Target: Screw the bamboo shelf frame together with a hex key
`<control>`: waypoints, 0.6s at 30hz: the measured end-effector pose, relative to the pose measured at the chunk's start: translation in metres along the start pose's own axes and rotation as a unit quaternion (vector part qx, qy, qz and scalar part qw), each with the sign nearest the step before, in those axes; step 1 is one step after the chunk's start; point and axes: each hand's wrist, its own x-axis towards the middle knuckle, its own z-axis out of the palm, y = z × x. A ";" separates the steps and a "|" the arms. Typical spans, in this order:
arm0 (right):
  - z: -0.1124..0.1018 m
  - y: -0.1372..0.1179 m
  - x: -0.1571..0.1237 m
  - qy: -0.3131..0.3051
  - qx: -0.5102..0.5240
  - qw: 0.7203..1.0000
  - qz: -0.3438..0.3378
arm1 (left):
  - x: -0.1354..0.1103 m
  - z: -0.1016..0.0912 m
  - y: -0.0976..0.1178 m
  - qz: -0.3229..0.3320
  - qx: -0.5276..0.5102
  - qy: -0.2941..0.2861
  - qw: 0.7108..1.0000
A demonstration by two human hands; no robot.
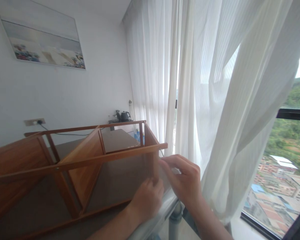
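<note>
A wooden shelf frame (72,156) lies tilted across the lower left, its open compartments facing me. My left hand (147,198) is closed against the right end of the frame, near its upright panel. My right hand (183,178) sits just to the right, fingers bent and pinched near the frame's corner; what they hold, if anything, is too small to make out. Both hands rest over a silvery metal rail (162,213).
White sheer curtains (215,100) hang right behind the hands, in front of a large window (287,156) with a dark frame. A white wall with a painting (42,36) and a socket (35,122) is at left. A kettle (125,116) stands on a small table behind.
</note>
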 end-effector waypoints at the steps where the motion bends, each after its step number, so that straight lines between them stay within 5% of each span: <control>1: 0.000 0.000 0.000 0.004 0.005 1.000 0.009 | 0.000 0.000 0.001 -0.003 -0.004 -0.001 1.000; 10: 0.003 -0.002 0.004 0.010 0.127 0.985 0.118 | 0.000 -0.008 0.014 -0.038 -0.070 -0.028 0.996; 18: 0.008 0.000 0.005 0.013 0.196 0.976 0.094 | 0.003 0.006 0.013 -0.034 -0.081 -0.021 0.996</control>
